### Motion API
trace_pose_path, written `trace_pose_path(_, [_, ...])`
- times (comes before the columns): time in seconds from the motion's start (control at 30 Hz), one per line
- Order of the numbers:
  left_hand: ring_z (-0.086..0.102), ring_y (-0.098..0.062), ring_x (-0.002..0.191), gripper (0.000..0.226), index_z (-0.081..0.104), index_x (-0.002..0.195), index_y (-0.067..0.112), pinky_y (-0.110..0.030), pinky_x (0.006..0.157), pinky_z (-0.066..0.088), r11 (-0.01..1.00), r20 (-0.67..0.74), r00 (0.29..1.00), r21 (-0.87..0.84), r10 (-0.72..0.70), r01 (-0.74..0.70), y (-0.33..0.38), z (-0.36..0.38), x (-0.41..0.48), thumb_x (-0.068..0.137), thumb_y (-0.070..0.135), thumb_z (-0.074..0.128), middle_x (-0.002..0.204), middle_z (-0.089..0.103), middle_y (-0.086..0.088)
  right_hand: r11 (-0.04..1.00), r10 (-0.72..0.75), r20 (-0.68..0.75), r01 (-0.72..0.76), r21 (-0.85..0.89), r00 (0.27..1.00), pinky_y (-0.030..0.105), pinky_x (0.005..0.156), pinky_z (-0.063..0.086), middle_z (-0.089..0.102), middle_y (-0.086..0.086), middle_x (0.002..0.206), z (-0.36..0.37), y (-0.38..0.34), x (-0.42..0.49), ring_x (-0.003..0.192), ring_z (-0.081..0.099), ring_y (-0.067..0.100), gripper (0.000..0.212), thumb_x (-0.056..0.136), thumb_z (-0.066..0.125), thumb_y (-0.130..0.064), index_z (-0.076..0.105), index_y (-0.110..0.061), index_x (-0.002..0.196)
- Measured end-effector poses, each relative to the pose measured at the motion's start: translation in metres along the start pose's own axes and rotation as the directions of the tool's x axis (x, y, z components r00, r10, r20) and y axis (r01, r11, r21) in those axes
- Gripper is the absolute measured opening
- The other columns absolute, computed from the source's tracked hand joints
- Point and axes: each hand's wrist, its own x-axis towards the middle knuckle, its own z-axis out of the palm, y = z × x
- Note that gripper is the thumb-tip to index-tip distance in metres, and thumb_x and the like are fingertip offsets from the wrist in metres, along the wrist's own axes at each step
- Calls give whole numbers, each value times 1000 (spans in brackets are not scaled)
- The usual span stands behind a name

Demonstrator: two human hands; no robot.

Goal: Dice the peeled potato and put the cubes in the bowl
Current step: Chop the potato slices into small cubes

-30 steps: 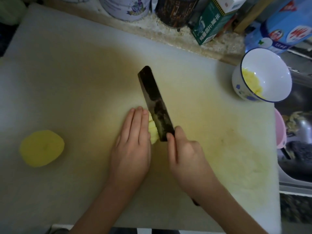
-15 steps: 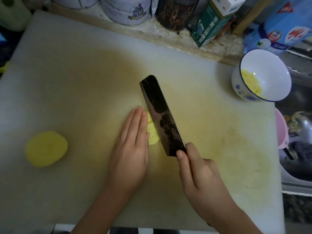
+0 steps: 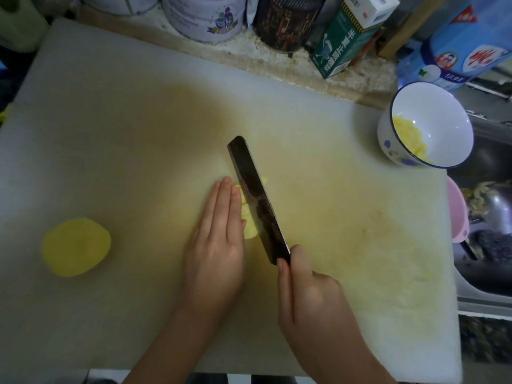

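Cutting board centre: L hand flat, fingers straight, pressing potato slices. R hand grips cleaver; blade just right of fingertips, running near-to-far edge.

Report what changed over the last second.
The right hand, gripping the knife, drew it back toward the person along the potato pieces. Nothing was picked up or let go. The left hand stayed flat against the pieces; the potato half and the bowl did not move.
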Motion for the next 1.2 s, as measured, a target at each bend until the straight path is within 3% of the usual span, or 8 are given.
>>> trace_pose_path(0.23, [42,-36,134,38,49,130,-13,-41,109,37,1000,-44,999,26,14,-13,0,2,2,103,6,31,141,46,-26,990,-16,-15,14,-141,1000,22,34,15,41,3,35,6,-4,3,24,39,27,19,95,31,-27,42,-12,93])
trace_pose_path(0.4, [42,-35,134,40,49,131,-12,-37,112,31,1000,-34,999,-18,-13,13,0,2,3,104,9,28,140,47,-26,997,-35,17,37,-72,999,25,29,12,27,-9,41,3,-2,12,25,36,20,16,95,30,-29,40,-18,87])
trace_pose_path(0.5, [41,-35,134,43,47,132,-12,-37,114,28,999,-20,1000,-26,-18,18,0,2,3,106,13,24,141,46,-26,999,-33,27,34,-37,999,28,34,17,44,2,43,5,-6,29,35,49,29,26,96,28,-31,46,-13,92])
trace_pose_path(0.6, [39,-34,136,42,45,135,-11,-39,113,30,999,15,1000,-38,-15,15,-1,0,2,105,12,27,143,43,-25,990,-87,10,85,114,996,32,48,31,61,13,62,1,-7,54,53,57,34,20,101,33,-24,48,-11,97])
trace_pose_path(0.73, [32,-29,141,43,39,140,-8,-33,118,23,994,82,996,-103,-20,28,-3,-5,2,100,8,38,149,37,-21,950,-72,-21,75,303,997,21,46,35,54,-1,60,-19,2,62,48,52,15,19,102,36,-28,43,-22,85])
trace_pose_path(0.9, [26,-17,141,49,33,145,1,-17,117,11,954,98,990,-272,-101,124,-3,-18,3,101,23,31,152,32,-11,901,-54,8,46,432,998,42,40,38,49,7,49,-30,7,32,38,46,25,23,100,33,-36,38,-31,78])
trace_pose_path(1.03, [38,-16,134,40,49,135,1,-18,115,22,945,37,995,-311,-96,103,-7,-23,2,99,17,41,143,46,-11,922,-89,45,65,383,995,41,39,37,47,3,50,-23,10,22,38,43,20,21,97,31,-42,40,-28,84])
trace_pose_path(1.2, [46,-14,128,28,61,118,0,-16,110,30,927,20,994,-359,-106,106,-10,-23,0,96,13,50,136,53,-10,957,-137,32,124,264,990,26,38,25,38,-7,47,-16,11,17,39,40,17,25,97,26,-43,40,-23,89])
